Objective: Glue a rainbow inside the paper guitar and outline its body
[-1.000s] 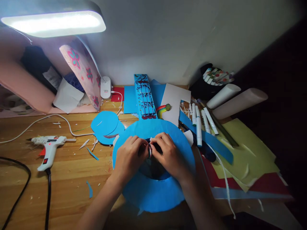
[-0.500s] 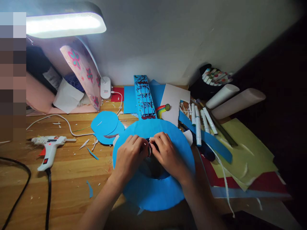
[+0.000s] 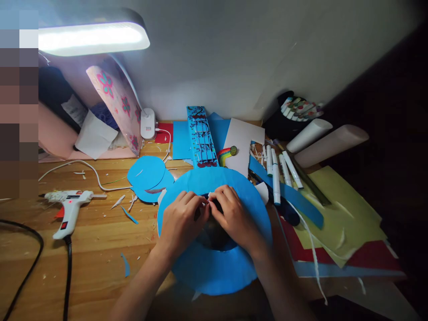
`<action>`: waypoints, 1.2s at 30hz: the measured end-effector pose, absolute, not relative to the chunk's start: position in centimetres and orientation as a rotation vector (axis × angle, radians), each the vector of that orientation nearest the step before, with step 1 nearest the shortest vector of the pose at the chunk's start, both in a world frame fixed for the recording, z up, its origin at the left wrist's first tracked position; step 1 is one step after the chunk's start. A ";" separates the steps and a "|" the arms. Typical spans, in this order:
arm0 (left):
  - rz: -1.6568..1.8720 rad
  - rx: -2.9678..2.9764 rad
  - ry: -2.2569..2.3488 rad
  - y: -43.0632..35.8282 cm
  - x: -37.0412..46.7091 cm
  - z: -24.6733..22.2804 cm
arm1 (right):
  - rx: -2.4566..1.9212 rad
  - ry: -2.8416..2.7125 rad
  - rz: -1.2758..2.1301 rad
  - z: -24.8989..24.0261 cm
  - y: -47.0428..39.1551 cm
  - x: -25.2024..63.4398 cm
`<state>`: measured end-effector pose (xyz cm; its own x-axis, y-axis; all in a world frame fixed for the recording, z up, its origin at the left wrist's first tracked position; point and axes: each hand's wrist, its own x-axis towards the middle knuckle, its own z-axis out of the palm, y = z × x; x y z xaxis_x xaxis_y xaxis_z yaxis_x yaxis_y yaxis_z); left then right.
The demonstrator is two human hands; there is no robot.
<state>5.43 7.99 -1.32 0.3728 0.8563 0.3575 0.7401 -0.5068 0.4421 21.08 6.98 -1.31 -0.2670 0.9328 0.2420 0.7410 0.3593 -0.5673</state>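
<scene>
A round blue paper piece point(image 3: 227, 272) with a dark round opening point(image 3: 217, 234) lies in front of me. A decorated blue strip point(image 3: 202, 138) with drawn lines extends from its far edge. Over the opening's far side, my left hand point(image 3: 187, 218) has its fingers closed in a pinch. My right hand point(image 3: 232, 216) is pinched too, its fingertips meeting those of my left hand. Something small and white shows at the fingertips, too small to make out.
On the left lie a white glue gun point(image 3: 70, 211) and blue paper circles point(image 3: 147, 174). White markers point(image 3: 276, 178), yellow sheets point(image 3: 347, 209) and a blue band point(image 3: 304, 205) are at the right. A lit lamp point(image 3: 93, 38) hangs upper left.
My left fingers have shifted slightly toward my right fingertips and turned a little. My right hand has barely moved. The whole view has shifted slightly.
</scene>
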 end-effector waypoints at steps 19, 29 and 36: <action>0.811 2.217 1.479 7.7 5.2 -1.6 | -1.425 -2.071 0.474 -1.5 6.9 21.2; 0.788 2.078 1.431 7.6 5.1 -1.4 | -1.386 -2.047 0.386 -1.6 6.8 21.6; 0.777 2.014 1.457 7.6 5.0 -1.2 | -1.399 -2.074 0.292 -1.5 7.0 21.4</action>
<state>5.00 7.60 -1.19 0.2528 0.9570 0.1422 0.6514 -0.2770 0.7063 21.35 7.01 -1.48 -0.2531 0.8964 0.3638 0.7609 0.4167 -0.4975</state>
